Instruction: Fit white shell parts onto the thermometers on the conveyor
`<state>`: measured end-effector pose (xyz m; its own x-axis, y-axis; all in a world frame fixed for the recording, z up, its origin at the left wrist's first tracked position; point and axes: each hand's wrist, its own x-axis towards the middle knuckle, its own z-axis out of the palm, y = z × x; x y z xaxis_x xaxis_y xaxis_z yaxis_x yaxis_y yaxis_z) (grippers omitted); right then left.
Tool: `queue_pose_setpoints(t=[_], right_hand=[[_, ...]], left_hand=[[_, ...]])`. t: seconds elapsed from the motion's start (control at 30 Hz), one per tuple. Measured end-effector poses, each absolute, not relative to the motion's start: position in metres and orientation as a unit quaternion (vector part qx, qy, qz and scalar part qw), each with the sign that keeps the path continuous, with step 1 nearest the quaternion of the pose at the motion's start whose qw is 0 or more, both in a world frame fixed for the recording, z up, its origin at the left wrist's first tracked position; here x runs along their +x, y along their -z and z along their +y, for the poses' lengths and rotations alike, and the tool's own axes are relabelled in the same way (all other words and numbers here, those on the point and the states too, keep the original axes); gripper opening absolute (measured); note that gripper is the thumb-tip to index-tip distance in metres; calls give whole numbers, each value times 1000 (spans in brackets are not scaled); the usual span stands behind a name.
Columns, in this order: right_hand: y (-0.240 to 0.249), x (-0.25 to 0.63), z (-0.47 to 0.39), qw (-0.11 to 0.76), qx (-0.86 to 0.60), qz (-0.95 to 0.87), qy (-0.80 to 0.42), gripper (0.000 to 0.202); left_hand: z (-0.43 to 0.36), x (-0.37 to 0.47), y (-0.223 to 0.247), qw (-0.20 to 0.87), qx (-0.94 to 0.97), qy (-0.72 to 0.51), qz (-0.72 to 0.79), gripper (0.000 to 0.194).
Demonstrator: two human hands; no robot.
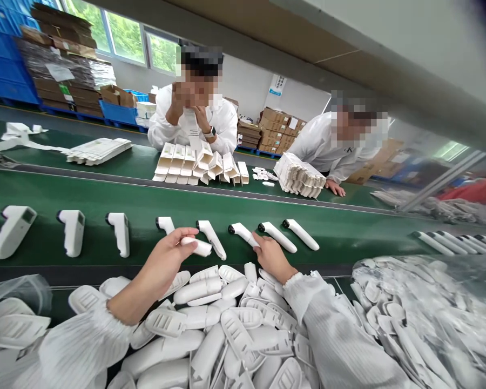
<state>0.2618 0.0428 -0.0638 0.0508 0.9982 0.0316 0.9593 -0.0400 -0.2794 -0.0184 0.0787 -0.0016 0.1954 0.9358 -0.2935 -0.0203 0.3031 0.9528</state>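
Heaped parts are lying nearest; left hand is pinching a cover, right hand seemingly gripping a device, risking bumping close neighbours.

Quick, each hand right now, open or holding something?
Left hand: closed, holding a white plastic piece.
Right hand: fingers on a white handheld device; whether gripping, cannot be told.

And here the left hand masks the lower part of a white handheld device, the right hand covers the end of another device, print on the wall sign runs too small to read, a red item (no naming that one!) blurs at the right edge, and the bottom edge slices the white covers
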Motion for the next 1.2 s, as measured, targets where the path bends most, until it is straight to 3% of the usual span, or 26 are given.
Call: queue_pose_setpoints(t=[0.13,0.23,0.37,0.47,0.53,0.67,0.77,0.83,1.0,1.2], right_hand=[[58,265,42,126,-714,-685,-70,49],[42,246,33,290,-689,-652,-125,51],[14,183,20,555,-553,-483,-390,37],[-1,148,20,675,-434,-346,-486,29],[-5,149,24,708,-384,-295,-513,33],[8,198,39,637,-459,-374,-494,40],[26,233,47,455,-576,-528,-426,32],[37,242,49,345,-625,-611,-342,28],[54,234,47,188,-675,-697,-153,46],[70,241,34,157,-688,-702,-98,48]], left_hand=[[76,-12,-3,675,309,-473,475,18],[69,1,0,696,225,-539,418,11],[52,31,3,708,217,-576,346,13],[44,39,-3,681,342,-552,338,17],[44,24,-10,608,513,-488,359,17],[50,-43,-17,332,853,-189,356,27],[52,-78,-8,200,885,9,420,36],[51,-83,-2,152,887,66,431,39],[50,-76,-2,147,881,51,446,33],[60,-83,-6,303,811,-85,494,22]])
